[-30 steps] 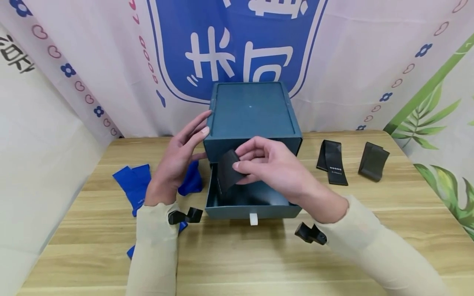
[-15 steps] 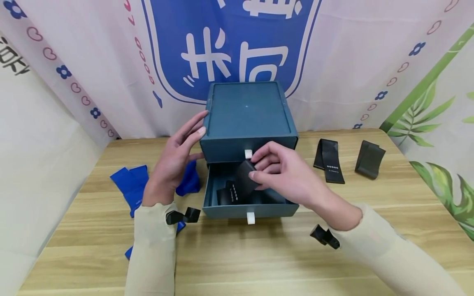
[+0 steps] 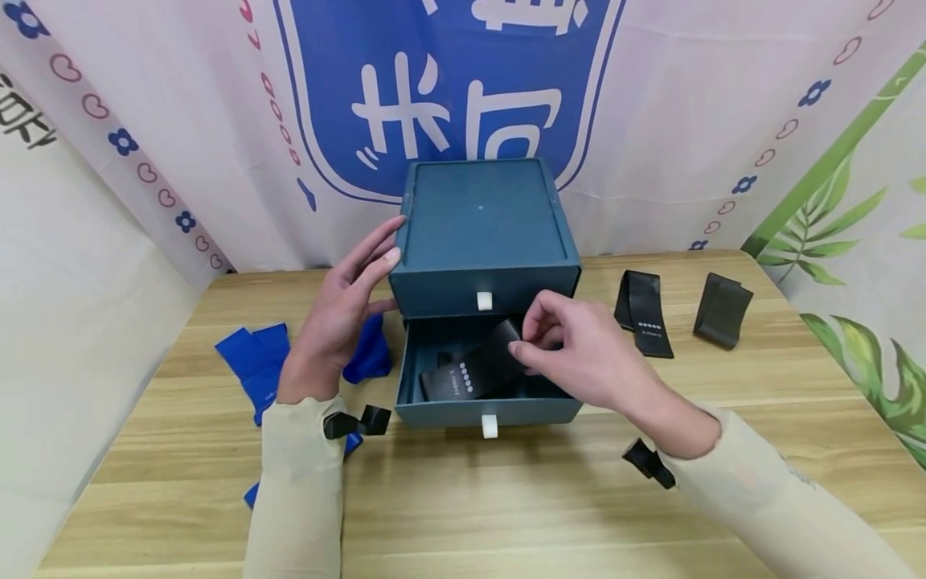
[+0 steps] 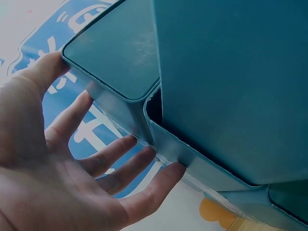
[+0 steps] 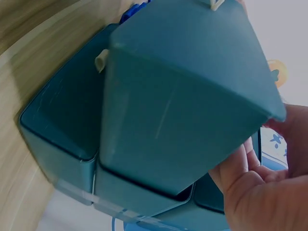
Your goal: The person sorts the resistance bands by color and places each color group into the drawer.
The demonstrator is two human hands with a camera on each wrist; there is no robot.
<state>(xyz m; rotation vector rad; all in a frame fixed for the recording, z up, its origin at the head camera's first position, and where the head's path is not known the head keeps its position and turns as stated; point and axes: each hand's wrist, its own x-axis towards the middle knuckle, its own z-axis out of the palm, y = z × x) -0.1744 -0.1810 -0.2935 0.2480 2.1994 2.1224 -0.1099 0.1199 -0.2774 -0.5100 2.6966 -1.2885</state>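
A dark teal drawer unit point(image 3: 481, 211) stands at the back of the table, with one drawer point(image 3: 427, 414) pulled out below its top drawer. In that drawer lies a flat black resistance band point(image 3: 473, 366) with white dots and lettering. My right hand point(image 3: 589, 354) pinches the band's upper right end between thumb and fingers, over the drawer's right side. The drawer hides my right fingertips in the right wrist view. My left hand point(image 3: 329, 322) touches the unit's left side with spread fingers, also plain in the left wrist view, where several fingertips point(image 4: 175, 168) meet the wall.
Two more black bands, one lettered band point(image 3: 647, 314) and one folded band point(image 3: 723, 312), lie right of the unit. Left of it lie blue bands point(image 3: 256, 362), partly behind my left arm. A printed curtain point(image 3: 239, 121) hangs behind the table point(image 3: 463, 515).
My right hand has moved right and slightly down, lowering the black band into the drawer, where its lettered face now lies flatter. My left hand stays on the unit.
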